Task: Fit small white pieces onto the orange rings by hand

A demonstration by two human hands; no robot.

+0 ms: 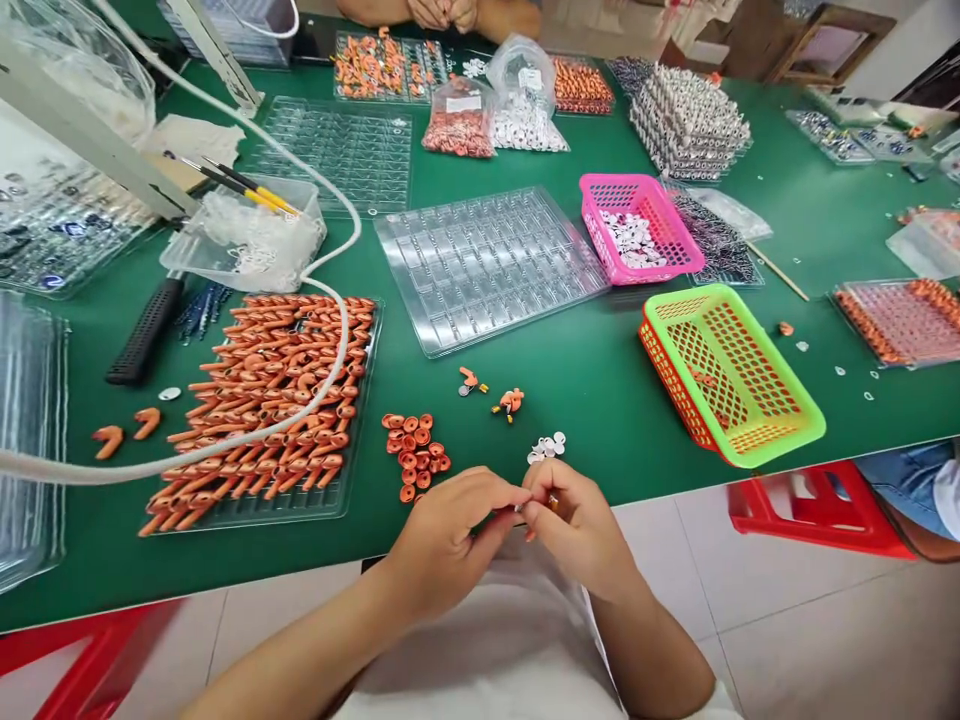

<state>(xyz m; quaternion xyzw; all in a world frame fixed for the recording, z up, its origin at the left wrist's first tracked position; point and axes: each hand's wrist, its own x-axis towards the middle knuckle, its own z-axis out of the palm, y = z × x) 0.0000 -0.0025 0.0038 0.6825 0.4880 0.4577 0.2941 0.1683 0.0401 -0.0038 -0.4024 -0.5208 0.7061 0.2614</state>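
Note:
My left hand (450,535) and my right hand (581,525) meet at the table's front edge, fingertips pinched together. Bits of a small orange part (530,536) show among the right fingers. A tiny pale speck appears at the left fingertips; what they pinch is mostly hidden. Just beyond lie small white discs (547,447). Round orange cups (412,450) are grouped left of my hands. Two small orange assemblies (511,402) with yellow bits rest farther in. At left, a clear tray holds many orange curved tubular pieces (262,390).
A white hose (341,330) loops over the orange pieces. Ahead lie a clear moulded tray (495,265), a pink basket (641,270) of white pieces and a green basket (806,425) nested in a red one. Across the table are another person's hands (442,12). Red stools (817,520) stand below.

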